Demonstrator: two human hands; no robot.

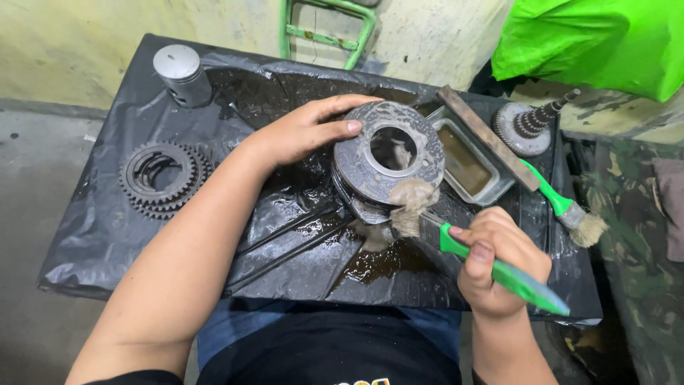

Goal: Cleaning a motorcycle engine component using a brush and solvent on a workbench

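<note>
Left to right across the black-covered table, placed from the metal ring at centre: one piston far upper left, one gear stack far left, left hand gripping its rim, right hand closed on one green brush just below. One tray of murky liquid just right, one file across it, one geared shaft and one second brush beyond.
</note>
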